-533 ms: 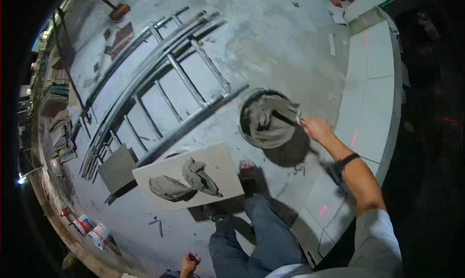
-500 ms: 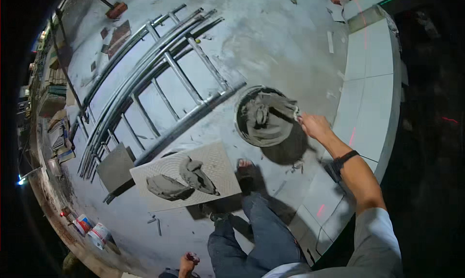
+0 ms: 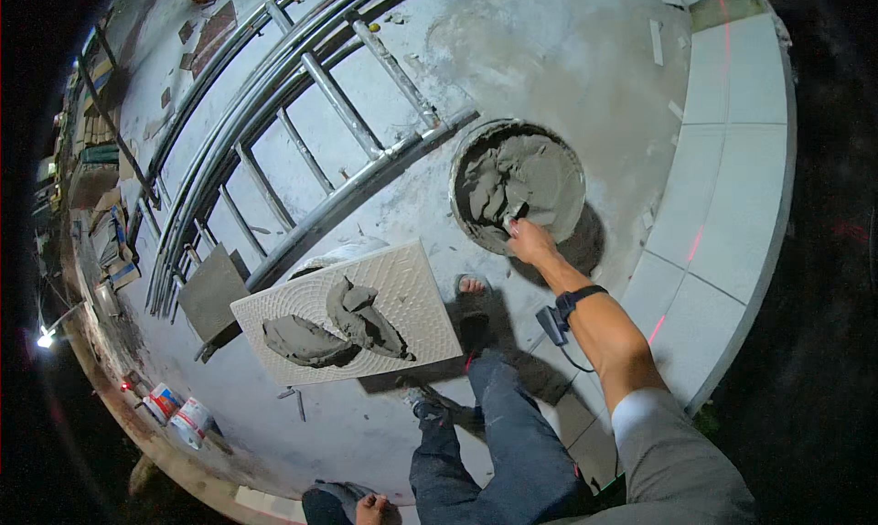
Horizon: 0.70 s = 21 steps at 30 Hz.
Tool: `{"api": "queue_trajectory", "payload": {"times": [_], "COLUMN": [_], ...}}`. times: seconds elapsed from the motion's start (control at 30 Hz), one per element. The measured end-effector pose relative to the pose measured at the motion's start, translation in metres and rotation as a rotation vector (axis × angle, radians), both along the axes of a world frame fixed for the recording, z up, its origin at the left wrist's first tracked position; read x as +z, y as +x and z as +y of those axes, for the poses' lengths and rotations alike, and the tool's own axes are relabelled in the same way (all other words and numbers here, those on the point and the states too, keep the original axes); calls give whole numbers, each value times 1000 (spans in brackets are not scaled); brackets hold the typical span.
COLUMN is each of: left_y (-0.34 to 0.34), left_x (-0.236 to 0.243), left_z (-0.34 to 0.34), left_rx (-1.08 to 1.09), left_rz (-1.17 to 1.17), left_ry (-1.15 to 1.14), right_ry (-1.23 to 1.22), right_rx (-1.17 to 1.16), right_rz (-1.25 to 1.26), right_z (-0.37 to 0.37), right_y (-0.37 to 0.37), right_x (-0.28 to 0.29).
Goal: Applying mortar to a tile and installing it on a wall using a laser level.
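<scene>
My right hand (image 3: pixel 530 241) is closed round the handle of a trowel (image 3: pixel 512 221) at the near side of a round bucket (image 3: pixel 583 182). Wet grey mortar (image 3: pixel 540 173) fills the bucket, and the trowel's blade is mostly hidden in it. Left of my feet, a pale textured tile (image 3: pixel 425 296) carries two thick lumps of mortar (image 3: pixel 306 342), lying side by side and touching. My left hand is not in view.
A metal ladder-like frame (image 3: pixel 357 182) lies beyond the tile, with a grey slab (image 3: pixel 208 292) beside it. Pale tiles (image 3: pixel 732 205) line the raised edge at right. Paint buckets (image 3: pixel 190 420) stand at lower left. Another person's hand (image 3: pixel 370 508) shows at the lower edge.
My right hand has moved left and toward me with the trowel, from the bucket's right rim to its near side. The view has shifted, and the other person's hand sits lower.
</scene>
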<state>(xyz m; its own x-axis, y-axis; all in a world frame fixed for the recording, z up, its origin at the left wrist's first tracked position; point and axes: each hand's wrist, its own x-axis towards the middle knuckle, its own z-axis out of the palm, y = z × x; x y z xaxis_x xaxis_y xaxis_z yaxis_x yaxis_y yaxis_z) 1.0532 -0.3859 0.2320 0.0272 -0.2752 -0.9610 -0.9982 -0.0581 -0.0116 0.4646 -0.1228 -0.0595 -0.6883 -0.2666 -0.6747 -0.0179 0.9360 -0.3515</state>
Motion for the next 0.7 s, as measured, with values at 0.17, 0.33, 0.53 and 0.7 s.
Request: {"api": "queue_trajectory", "payload": {"times": [0.17, 0.33, 0.53, 0.7], "left_y": [32, 11, -51, -19], "left_x": [3, -9, -17, -45], "left_z": [-27, -72, -92, -136], "left_rx": [-3, -600, -74, -300], "left_rz": [89, 45, 217, 166], "left_ry": [24, -101, -40, -31], "right_ry": [-267, -500, -699, -386], "right_rx": [-392, -653, -771, -484], "right_rz": [-311, -297, -250, 96], "right_z": [3, 20, 21, 34], "right_y": [10, 64, 106, 160], "right_x": [-9, 20, 61, 101]}}
